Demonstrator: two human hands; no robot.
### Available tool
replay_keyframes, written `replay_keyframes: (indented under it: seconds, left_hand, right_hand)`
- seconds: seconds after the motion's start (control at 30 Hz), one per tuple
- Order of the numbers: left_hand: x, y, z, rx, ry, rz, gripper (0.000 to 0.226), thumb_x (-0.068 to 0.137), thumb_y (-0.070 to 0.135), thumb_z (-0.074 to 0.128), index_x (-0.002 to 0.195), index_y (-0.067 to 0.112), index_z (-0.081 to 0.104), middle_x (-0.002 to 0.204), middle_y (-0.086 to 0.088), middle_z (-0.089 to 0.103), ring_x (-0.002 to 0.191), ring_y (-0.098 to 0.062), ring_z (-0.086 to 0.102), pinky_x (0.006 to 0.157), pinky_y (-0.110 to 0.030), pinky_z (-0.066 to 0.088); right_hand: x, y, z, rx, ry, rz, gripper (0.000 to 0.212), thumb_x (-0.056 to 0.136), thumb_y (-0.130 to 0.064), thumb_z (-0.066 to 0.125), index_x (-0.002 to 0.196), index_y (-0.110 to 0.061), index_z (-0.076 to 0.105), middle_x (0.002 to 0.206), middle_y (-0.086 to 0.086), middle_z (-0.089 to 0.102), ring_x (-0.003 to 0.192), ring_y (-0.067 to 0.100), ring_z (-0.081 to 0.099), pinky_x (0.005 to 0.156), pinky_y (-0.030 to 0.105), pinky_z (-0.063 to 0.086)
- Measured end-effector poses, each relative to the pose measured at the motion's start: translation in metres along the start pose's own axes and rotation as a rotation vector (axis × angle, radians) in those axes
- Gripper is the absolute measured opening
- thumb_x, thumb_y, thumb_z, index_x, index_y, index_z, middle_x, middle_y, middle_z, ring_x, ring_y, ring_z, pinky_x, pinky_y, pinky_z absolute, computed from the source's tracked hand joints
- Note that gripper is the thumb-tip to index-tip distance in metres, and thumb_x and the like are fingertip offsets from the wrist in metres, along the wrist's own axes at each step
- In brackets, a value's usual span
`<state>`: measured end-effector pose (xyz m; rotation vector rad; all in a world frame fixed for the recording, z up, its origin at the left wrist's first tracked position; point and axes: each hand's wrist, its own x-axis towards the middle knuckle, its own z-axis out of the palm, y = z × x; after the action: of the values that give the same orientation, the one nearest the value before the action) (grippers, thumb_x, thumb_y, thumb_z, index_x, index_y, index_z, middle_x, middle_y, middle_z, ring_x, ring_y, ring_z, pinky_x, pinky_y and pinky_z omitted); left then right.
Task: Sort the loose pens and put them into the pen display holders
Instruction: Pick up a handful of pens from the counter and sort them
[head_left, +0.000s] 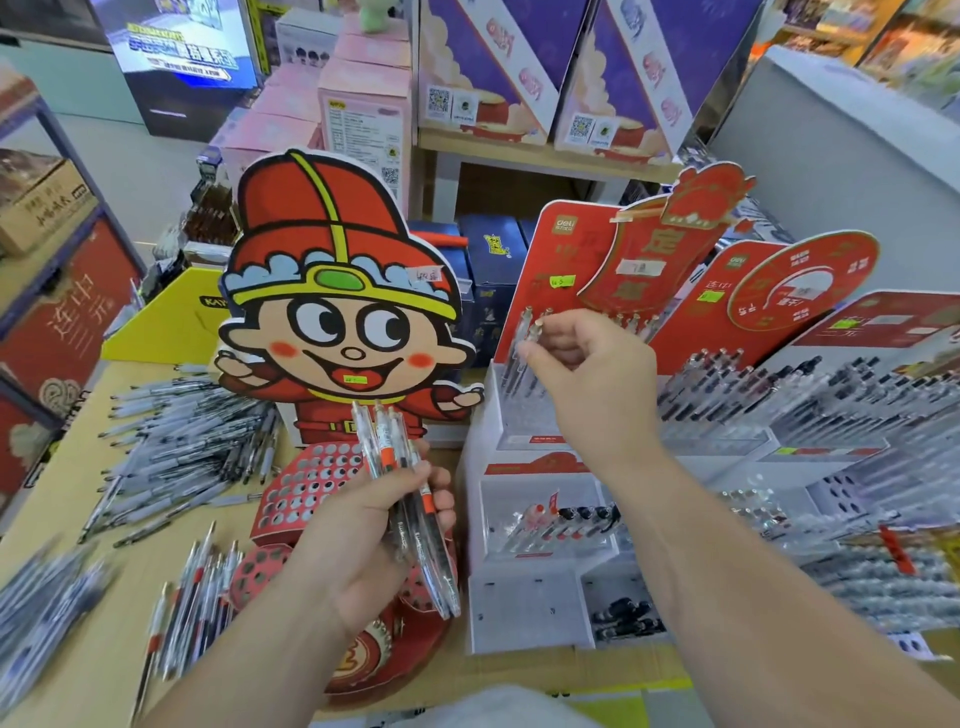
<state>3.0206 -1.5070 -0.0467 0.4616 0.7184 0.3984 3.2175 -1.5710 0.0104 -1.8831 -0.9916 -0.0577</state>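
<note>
Head view, single cam.

L hand (363, 530): centre-near, above the red perforated holder (306, 483). Fingers and thumb curled tight round a bundle of pens (387, 441). The pens have clear barrels, some w/ orange bands. The bundle stands roughly upright and fans out above and below the fist.

R hand (587, 374): further off and to the right, at the top tier of the white display holder (519, 613). Thumb and forefinger are pinched on the top end of a single pen (522, 353); other fingers loosely curled. The pen is tilted, lower end down among a few other pens in that tier. Cannot tell if its tip is seated in a slot.

Lower tier of the same holder: short row of dark-capped pens (576, 517).

Loose pens, table (62, 457): large grey pile (182, 452) far-left, smaller group w/ red bands (197, 608) near-left, blurred heap (36, 597) at the left edge.

Cartoon figure board (337, 291) stands just behind the red holder.

Right side: stocked pen racks (805, 405), densely filled, w/ red header cards (800, 280) behind.

Far bkgd: pink boxes (363, 114), purple boxes (493, 67).
</note>
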Motion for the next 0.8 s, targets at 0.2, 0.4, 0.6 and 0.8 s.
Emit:
replay_keyframes:
  seconds: [0.2, 0.4, 0.6, 0.8]
  left_hand:
    - [0.000, 0.002, -0.001, -0.013, 0.001, -0.006, 0.034, 0.079, 0.004, 0.070, 0.113, 0.006, 0.070, 0.087, -0.016, 0.066, 0.063, -0.024, 0.064, 0.057, -0.034, 0.059]
    - [-0.001, 0.004, 0.001, -0.020, -0.026, -0.019, 0.035, 0.078, 0.006, 0.070, 0.113, 0.003, 0.067, 0.085, -0.017, 0.067, 0.065, -0.024, 0.065, 0.058, -0.033, 0.059]
    - [-0.001, 0.002, 0.004, -0.011, -0.021, -0.019, 0.042, 0.079, 0.008, 0.068, 0.114, -0.015, 0.063, 0.083, -0.018, 0.070, 0.064, -0.022, 0.066, 0.060, -0.029, 0.060]
    - [-0.002, -0.002, 0.006, -0.004, -0.012, -0.040, 0.024, 0.079, 0.005, 0.069, 0.098, -0.009, 0.071, 0.091, -0.020, 0.072, 0.064, -0.020, 0.066, 0.056, -0.027, 0.059]
  right_hand:
    - [-0.001, 0.006, 0.007, -0.029, -0.014, 0.039, 0.016, 0.087, -0.022, 0.077, 0.103, -0.019, 0.074, 0.083, -0.023, 0.065, 0.082, -0.006, 0.063, 0.074, 0.010, 0.052]
    - [-0.001, 0.007, 0.010, -0.040, 0.005, 0.038, 0.016, 0.087, -0.021, 0.077, 0.103, -0.019, 0.074, 0.082, -0.024, 0.064, 0.081, -0.006, 0.064, 0.073, 0.008, 0.051]
    - [0.000, 0.004, 0.013, -0.026, 0.005, 0.062, 0.015, 0.087, -0.019, 0.077, 0.102, -0.018, 0.074, 0.080, -0.025, 0.062, 0.079, -0.010, 0.062, 0.070, 0.003, 0.047]
    - [-0.001, 0.002, 0.012, -0.078, 0.008, 0.065, 0.018, 0.089, -0.022, 0.076, 0.105, -0.014, 0.076, 0.078, -0.027, 0.058, 0.077, -0.011, 0.062, 0.072, 0.004, 0.048]
